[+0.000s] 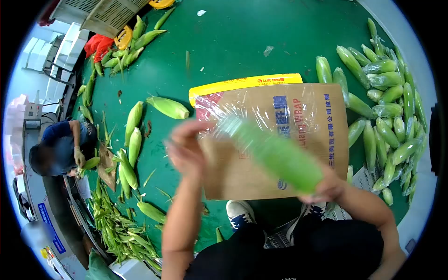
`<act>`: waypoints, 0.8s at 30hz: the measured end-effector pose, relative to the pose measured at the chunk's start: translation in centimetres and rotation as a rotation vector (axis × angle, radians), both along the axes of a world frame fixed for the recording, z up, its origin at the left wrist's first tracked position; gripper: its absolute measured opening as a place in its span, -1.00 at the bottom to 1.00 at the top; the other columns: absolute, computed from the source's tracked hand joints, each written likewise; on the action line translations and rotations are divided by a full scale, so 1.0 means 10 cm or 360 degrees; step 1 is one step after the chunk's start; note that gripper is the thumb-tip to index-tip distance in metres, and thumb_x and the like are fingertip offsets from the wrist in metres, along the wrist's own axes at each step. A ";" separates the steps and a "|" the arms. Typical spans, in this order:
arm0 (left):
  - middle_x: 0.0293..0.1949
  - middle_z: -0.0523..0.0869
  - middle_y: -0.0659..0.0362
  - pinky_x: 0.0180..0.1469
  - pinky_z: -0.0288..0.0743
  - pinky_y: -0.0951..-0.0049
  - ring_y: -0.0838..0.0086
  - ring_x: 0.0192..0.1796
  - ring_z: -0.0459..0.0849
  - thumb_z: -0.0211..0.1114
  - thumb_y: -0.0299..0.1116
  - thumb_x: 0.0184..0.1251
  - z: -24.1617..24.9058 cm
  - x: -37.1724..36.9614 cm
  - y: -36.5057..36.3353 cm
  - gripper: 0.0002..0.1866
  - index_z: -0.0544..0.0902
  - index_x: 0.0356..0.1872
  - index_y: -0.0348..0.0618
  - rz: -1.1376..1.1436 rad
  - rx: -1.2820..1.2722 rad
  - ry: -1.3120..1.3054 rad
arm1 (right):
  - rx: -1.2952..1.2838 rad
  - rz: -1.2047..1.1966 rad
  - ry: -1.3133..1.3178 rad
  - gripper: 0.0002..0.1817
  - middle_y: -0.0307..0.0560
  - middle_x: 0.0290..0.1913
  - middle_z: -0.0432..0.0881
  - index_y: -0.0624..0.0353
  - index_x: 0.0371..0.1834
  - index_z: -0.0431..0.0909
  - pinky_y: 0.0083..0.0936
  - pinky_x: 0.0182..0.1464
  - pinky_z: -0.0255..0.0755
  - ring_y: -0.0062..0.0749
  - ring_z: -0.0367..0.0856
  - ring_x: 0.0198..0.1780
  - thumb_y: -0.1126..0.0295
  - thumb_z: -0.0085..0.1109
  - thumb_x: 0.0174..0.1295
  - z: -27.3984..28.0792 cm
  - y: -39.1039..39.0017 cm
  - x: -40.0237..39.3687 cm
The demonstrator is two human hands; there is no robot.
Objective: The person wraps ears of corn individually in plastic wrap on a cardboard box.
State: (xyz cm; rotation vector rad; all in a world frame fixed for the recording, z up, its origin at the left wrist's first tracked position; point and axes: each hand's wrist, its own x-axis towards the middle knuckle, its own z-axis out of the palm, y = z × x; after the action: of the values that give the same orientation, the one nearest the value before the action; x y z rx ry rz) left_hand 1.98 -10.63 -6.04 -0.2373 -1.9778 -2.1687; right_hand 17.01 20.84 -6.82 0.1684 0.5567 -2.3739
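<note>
My right hand (329,186) grips the thick end of a green ear of corn (287,161), smeared by motion, over a cardboard box (233,179). Clear plastic film shows at the ear's other end, towards my left hand (186,144). That hand is raised near the box's left edge, its fingers bent and blurred; I cannot tell whether they hold the film. Clear wrap (219,105) lies across the box top, which carries blue and red print. Along the box's far edge runs a yellow printed strip (245,85).
Many film-wrapped ears (385,109) are heaped at the right. Unwrapped ears (134,144) and a pile of husks (114,219) lie left on the green surface (242,37). Another person (63,144) handles corn at far left. Crates (109,16) stand at upper left.
</note>
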 end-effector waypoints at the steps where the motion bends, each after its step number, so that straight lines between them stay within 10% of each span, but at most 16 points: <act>1: -0.01 0.78 0.00 0.17 0.54 0.27 0.26 0.02 0.72 -0.15 0.08 0.75 -0.19 -0.40 -0.38 -0.44 0.65 0.03 -0.21 0.0134 0.0190 -0.0049 | 0.0035 -0.0349 -0.0067 -0.12 0.17 0.13 0.63 0.18 0.62 0.14 -0.54 -0.46 0.50 -0.34 0.65 -0.38 0.34 0.40 0.27 -0.05 0.30 0.08; 2: 0.22 0.70 -0.01 0.40 0.44 0.16 0.22 0.32 0.62 0.05 -0.30 0.62 -0.51 -0.78 -0.83 -0.62 0.54 0.27 -0.33 0.0351 0.0074 -0.0107 | 0.0088 -0.0693 -0.0101 -0.19 0.15 0.17 0.62 0.21 0.59 0.18 -0.49 -0.35 0.63 -0.33 0.69 -0.30 0.24 0.35 0.34 -0.10 0.61 0.15; 4: 0.58 0.35 -0.07 0.56 0.31 0.22 0.13 0.56 0.41 0.09 -0.80 0.13 -0.96 -1.19 -1.46 -0.12 0.28 0.60 -0.17 0.0343 -0.1740 0.0031 | -0.0084 -0.1281 -0.0065 -0.24 0.05 0.32 0.58 0.24 0.57 0.24 -0.49 -0.15 0.69 -0.38 0.70 -0.03 -0.02 0.21 0.51 -0.09 1.45 0.06; 7: 0.69 0.22 0.17 0.37 0.53 0.18 0.03 0.42 0.51 0.10 -0.81 0.16 -1.29 -1.55 -1.82 0.05 0.21 0.68 0.38 -0.0284 -0.2803 -0.0211 | 0.0460 -0.2506 0.0052 -0.40 0.13 0.42 0.52 0.35 0.52 0.26 -0.44 0.04 0.65 -0.40 0.63 0.14 0.09 -0.02 0.66 0.25 2.33 -0.20; 11: 0.50 0.47 0.24 0.29 0.51 -0.05 0.11 0.25 0.59 0.33 -0.53 0.25 -1.27 -1.80 -1.62 -0.14 0.36 0.59 0.38 -0.0248 -0.3383 -0.0214 | 0.1473 -0.2179 -0.0086 -0.59 -0.01 0.29 0.55 0.25 0.33 0.42 -0.48 0.02 0.59 -0.45 0.61 0.08 0.19 0.03 0.63 0.22 1.95 -0.15; 13: 0.44 0.50 0.18 0.33 0.44 -0.13 0.11 0.32 0.55 0.53 -0.28 0.12 -1.36 -1.82 -1.72 -0.20 0.49 0.47 0.26 -0.0388 -0.3531 -0.0048 | 0.2527 -0.1127 0.0030 -0.82 -0.31 -0.01 0.69 0.07 0.04 0.66 -0.54 -0.08 0.53 -0.56 0.62 -0.11 0.29 0.20 0.52 -0.09 1.66 0.06; 15: 0.36 0.58 0.06 0.33 0.44 -0.14 -0.02 0.31 0.58 0.66 -0.14 -0.06 -1.33 -1.64 -1.84 -0.15 0.53 0.38 0.07 -0.0433 -0.3246 0.0546 | 0.2823 -0.0327 0.0231 -0.72 -0.20 -0.28 0.67 0.20 -0.11 0.69 -0.45 -0.19 0.53 -0.52 0.62 -0.26 0.19 0.37 0.39 0.29 0.92 -0.33; 17: 0.25 0.66 0.00 0.36 0.50 -0.03 0.02 0.28 0.64 0.67 -0.22 0.02 -1.11 -1.32 -1.53 -0.19 0.51 0.35 -0.12 -0.0143 -0.2571 -0.0870 | 0.3036 -0.0036 0.0431 -0.50 0.00 -0.32 0.66 0.22 -0.20 0.66 -0.29 -0.19 0.53 -0.12 0.67 -0.28 -0.09 0.40 0.31 0.25 0.69 -0.56; 21: 0.19 0.66 0.01 0.24 0.59 0.24 0.22 0.16 0.68 0.67 -0.42 0.11 -0.91 -0.92 -1.51 -0.21 0.46 0.37 -0.27 0.0445 -0.1178 -0.0184 | 0.3430 0.0323 0.0596 -0.48 0.08 -0.27 0.70 0.20 -0.24 0.66 -0.08 -0.12 0.58 0.07 0.72 -0.16 -0.14 0.32 0.34 0.30 0.51 -1.03; 24: 0.26 0.61 -0.04 0.30 0.53 0.15 0.15 0.24 0.63 0.75 -0.43 -0.06 0.00 -0.84 -0.58 -0.14 0.50 0.34 -0.29 0.0128 -0.1630 0.0399 | 0.3530 0.0014 0.1176 -0.59 0.05 -0.32 0.69 0.18 -0.34 0.59 -0.05 -0.18 0.51 0.08 0.70 -0.24 0.02 0.37 0.36 -0.03 0.44 -1.06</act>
State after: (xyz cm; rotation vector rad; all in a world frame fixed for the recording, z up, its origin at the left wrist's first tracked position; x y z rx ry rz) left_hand -6.37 -16.46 -6.00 -0.5141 -2.6560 -0.8397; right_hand 6.38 25.24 -7.09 0.1783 3.0452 -0.5835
